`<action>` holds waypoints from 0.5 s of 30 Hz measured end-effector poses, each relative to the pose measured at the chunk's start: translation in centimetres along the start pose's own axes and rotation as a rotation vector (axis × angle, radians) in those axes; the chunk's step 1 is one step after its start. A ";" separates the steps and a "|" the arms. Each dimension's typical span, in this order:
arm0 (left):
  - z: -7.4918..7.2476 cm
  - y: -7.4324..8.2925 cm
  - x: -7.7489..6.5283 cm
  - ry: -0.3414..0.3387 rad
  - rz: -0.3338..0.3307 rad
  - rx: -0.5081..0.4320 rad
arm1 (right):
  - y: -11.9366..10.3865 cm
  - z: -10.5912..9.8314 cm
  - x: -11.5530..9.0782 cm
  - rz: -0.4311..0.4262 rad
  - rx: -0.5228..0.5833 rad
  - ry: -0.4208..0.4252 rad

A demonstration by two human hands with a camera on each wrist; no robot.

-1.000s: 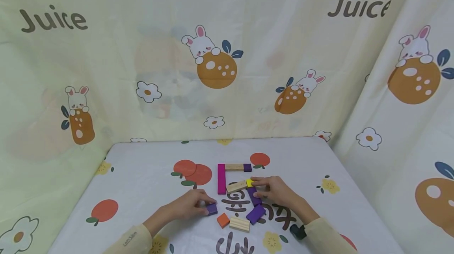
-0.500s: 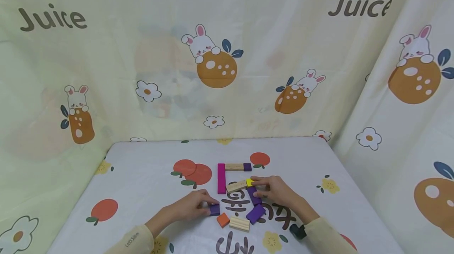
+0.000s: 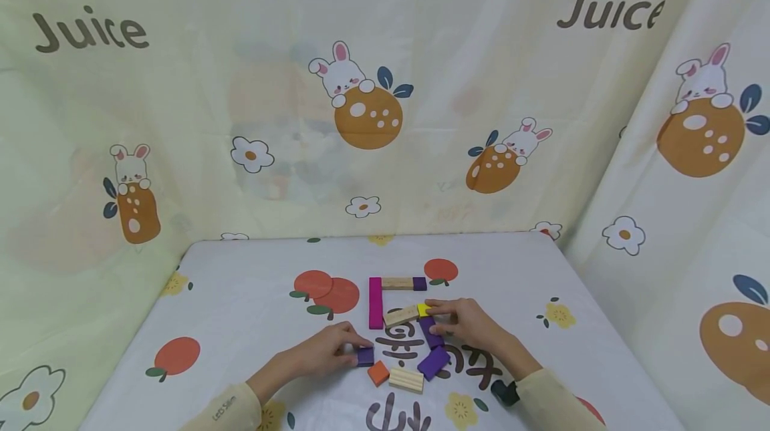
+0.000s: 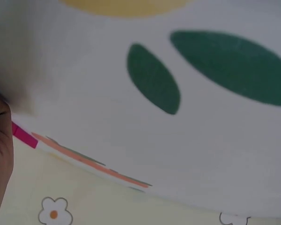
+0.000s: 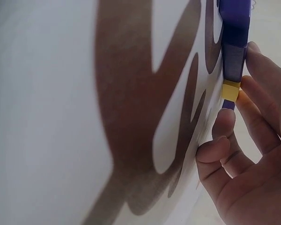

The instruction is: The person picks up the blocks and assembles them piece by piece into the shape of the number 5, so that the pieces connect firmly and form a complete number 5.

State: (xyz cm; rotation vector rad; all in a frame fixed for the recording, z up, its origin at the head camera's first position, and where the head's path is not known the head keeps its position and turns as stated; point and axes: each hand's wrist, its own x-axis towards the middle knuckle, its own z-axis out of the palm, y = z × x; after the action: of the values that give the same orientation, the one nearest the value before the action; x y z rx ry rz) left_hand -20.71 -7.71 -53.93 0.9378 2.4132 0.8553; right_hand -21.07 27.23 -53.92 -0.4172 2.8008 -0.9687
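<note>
My left hand [image 3: 327, 349] pinches a small purple block [image 3: 365, 357] between thumb and fingers, close to an orange block [image 3: 378, 374]. In the left wrist view only the edge of the left hand [image 4: 0, 126] shows, and its block is hidden. My right hand [image 3: 466, 324] touches a yellow block [image 3: 424, 311] with a fingertip and has its thumb against the purple block [image 3: 430, 333] below it. The right wrist view shows the yellow block [image 5: 230, 90] beside the purple one. Another purple block [image 3: 434, 363] and ridged wooden pieces [image 3: 406, 380] continue the curve toward the orange block.
A magenta bar [image 3: 375, 303] stands left of a wooden block [image 3: 397, 284] ending in a dark purple block [image 3: 420, 284]. A slanted wooden block [image 3: 401, 317] meets the yellow one. A dark object [image 3: 505, 393] lies at the right sleeve. A patterned cloth [image 3: 240, 304] covers the table.
My left hand has moved the purple block slightly right, closer to the orange block, and turned it straighter. The right hand has stayed in place.
</note>
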 end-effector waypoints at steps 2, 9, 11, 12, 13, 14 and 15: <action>0.1 0.0 0.0 -0.002 0.001 -0.001 | 0.0 0.0 0.0 0.003 0.001 -0.002; 0.1 -0.1 -0.3 -0.012 -0.006 -0.011 | 0.1 0.1 0.0 0.013 0.006 -0.013; 0.1 -0.2 -0.3 -0.012 -0.009 -0.007 | 0.1 0.1 0.0 0.015 0.003 -0.012; 0.0 -0.2 -0.2 -0.011 -0.011 -0.005 | 0.2 0.1 0.1 0.015 0.002 -0.010; 0.0 -0.3 -0.2 -0.010 -0.010 -0.002 | 0.2 0.1 0.1 0.017 0.000 -0.009; -0.1 -0.3 -0.3 -0.007 -0.008 0.003 | 0.2 0.1 0.1 0.018 -0.005 -0.009; -0.1 -0.4 -0.3 -0.003 -0.009 0.004 | 0.2 0.0 0.1 0.019 -0.007 -0.010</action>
State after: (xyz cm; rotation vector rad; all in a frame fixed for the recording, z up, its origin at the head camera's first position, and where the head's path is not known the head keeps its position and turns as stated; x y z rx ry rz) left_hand -20.75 -8.13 -54.06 0.9289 2.4157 0.8453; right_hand -21.22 27.29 -54.07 -0.3951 2.7949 -0.9501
